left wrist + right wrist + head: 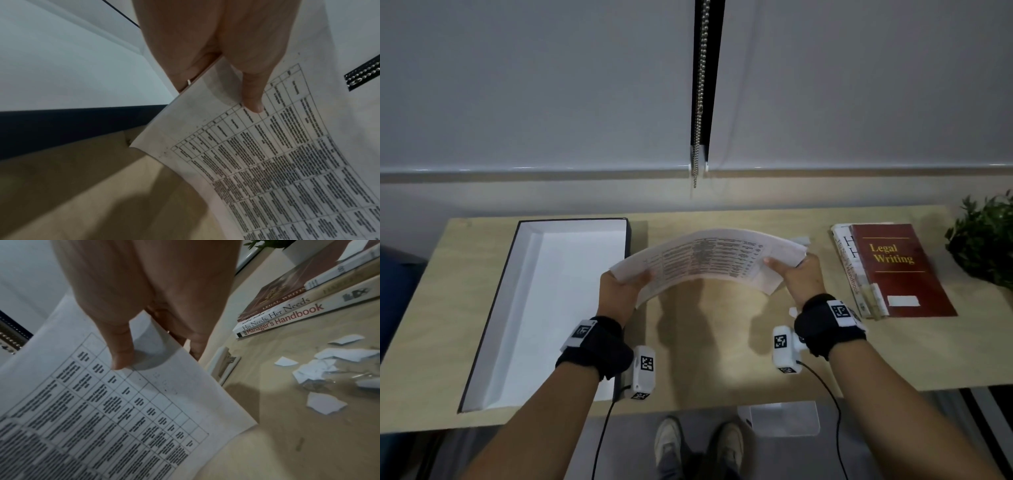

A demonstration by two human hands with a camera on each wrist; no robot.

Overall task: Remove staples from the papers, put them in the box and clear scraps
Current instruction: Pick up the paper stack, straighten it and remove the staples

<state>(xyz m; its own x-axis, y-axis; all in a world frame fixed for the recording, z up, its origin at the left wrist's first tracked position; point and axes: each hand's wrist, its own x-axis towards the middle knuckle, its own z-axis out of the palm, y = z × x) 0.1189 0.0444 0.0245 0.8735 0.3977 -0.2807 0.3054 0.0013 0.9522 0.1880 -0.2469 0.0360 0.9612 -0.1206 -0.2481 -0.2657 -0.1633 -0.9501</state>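
A sheaf of printed papers [709, 260] with a table of text arches above the desk, held at both ends. My left hand [619, 287] pinches its left end, thumb on top [252, 100] and fingers underneath. My right hand [796, 274] pinches the right end the same way, thumb on the page [121, 356]. The open box [530, 308], white inside with a dark rim, lies on the desk to the left of the papers. Torn white paper scraps [320, 368] lie on the desk to the right of my right hand, with thin metal bits among them.
A stack of books [893, 267], a red "Legal Writing" on top, lies at the right. A green plant [986, 236] stands at the far right corner. A small white stapler-like tool [224, 365] lies beside the scraps. A translucent bin [780, 418] sits under the desk edge.
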